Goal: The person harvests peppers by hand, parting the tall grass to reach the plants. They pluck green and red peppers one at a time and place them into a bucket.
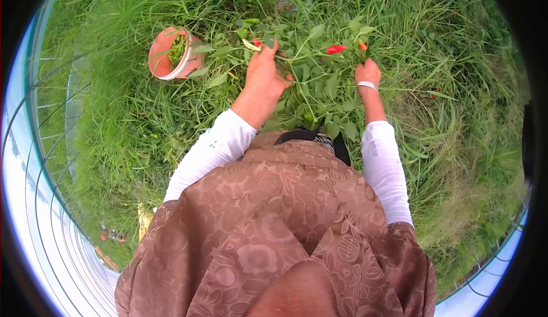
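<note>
A leafy pepper plant (311, 85) spreads in front of me, its green stems leaning between my two hands. My left hand (264, 76) is closed around the plant's stems, with the thumb apart on the right and some fingers hidden below. Beside its fingertips are a pale green pepper (251, 45) and a bit of a red pepper (257, 42). Another red pepper (335, 49) hangs among the leaves between the hands. My right hand (368, 72) is closed at the plant's right side, an orange-red pepper (362, 45) showing just above its fingers.
A pinkish-red bucket (162, 51) stands tilted in the grass left of my left hand, with green peppers (178, 51) inside. Tall grass (142, 123) surrounds the plant. Small red spots (436, 92) show in the grass at right. Curved frame bars (43, 168) run along the left edge.
</note>
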`<state>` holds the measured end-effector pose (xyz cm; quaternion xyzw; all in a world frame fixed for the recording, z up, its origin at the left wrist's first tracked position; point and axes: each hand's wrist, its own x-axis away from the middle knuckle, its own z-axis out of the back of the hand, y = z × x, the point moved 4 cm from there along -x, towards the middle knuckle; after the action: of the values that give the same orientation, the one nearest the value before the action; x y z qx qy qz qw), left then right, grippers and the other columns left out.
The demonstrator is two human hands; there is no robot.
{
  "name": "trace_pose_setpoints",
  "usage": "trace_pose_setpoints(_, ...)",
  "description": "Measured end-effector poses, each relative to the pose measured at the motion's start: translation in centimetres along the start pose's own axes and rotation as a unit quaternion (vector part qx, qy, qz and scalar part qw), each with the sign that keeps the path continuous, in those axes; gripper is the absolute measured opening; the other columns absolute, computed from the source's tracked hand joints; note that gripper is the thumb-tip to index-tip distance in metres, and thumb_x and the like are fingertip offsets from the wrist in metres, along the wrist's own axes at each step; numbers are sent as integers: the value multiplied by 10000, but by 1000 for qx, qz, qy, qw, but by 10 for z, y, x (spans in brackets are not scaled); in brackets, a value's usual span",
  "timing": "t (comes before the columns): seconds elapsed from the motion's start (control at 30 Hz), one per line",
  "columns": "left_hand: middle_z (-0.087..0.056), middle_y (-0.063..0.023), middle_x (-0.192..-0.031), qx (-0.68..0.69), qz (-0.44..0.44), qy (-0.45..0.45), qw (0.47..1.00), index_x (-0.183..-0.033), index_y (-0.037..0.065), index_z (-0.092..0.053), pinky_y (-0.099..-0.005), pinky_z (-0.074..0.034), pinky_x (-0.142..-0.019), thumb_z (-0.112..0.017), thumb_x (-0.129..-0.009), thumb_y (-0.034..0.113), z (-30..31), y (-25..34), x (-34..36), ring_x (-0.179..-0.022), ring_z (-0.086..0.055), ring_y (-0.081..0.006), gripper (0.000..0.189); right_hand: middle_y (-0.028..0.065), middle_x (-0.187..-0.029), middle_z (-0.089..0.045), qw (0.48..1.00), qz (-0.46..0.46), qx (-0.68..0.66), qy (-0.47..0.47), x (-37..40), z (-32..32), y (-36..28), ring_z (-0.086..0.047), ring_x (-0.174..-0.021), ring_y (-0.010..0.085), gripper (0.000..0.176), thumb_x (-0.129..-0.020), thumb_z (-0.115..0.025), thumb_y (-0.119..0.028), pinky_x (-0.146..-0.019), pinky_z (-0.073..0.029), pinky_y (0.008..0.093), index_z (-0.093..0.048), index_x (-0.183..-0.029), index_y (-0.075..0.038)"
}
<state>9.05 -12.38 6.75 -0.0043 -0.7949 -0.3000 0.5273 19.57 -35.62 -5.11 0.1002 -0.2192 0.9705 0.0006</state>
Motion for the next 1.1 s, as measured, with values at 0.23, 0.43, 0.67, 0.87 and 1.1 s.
trace_pose_setpoints(0.23,-479,-34,-775,85,-43,8,995,-882,132,-469,-452,-354,-714,-461,-877,317,22,46,3,-738,-433,-213,185,101,-720,-611,931,-320,-173,-20,8,-9,203,-578,-610,218,248,-754,-579,-246,-567,-455,341,-628,-904,-54)
trace_pose_setpoints(0.43,-515,-91,-870,127,-33,-5,991,-908,110,-451,-472,-340,-764,-388,-900,368,24,70,-16,-795,-417,-235,266,15,-605,-503,761,-180,-616,-93,62,73,62,-413,-479,91,177,-799,-566,-164,-448,-345,211,-624,-890,-24)
trace_pose_setpoints(0.67,-449,-108,-1110,146,-34,-15,989,-1049,121,-424,-545,-303,-880,-382,-897,381,13,74,-15,-1040,-426,-298,304,58,-783,-615,865,70,-417,-269,81,47,-100,-556,-652,123,331,-706,-674,-258,-608,-460,257,-597,-924,-21)
trace_pose_setpoints(0.87,-455,-120,-1092,182,-19,-40,982,-1050,112,-432,-572,-331,-858,-386,-892,374,38,73,-32,-1073,-423,-324,309,62,-771,-618,864,107,-396,-292,79,34,-136,-566,-676,143,389,-661,-707,-333,-653,-459,276,-600,-895,-42)
trace_pose_setpoints(1.1,-493,-113,-1023,164,-48,-62,983,-1070,108,-446,-561,-352,-841,-393,-886,370,45,67,-23,-1008,-468,-311,325,46,-928,-616,767,46,-512,-384,92,4,-132,-570,-834,143,446,-686,-709,-291,-762,-445,259,-566,-992,0)
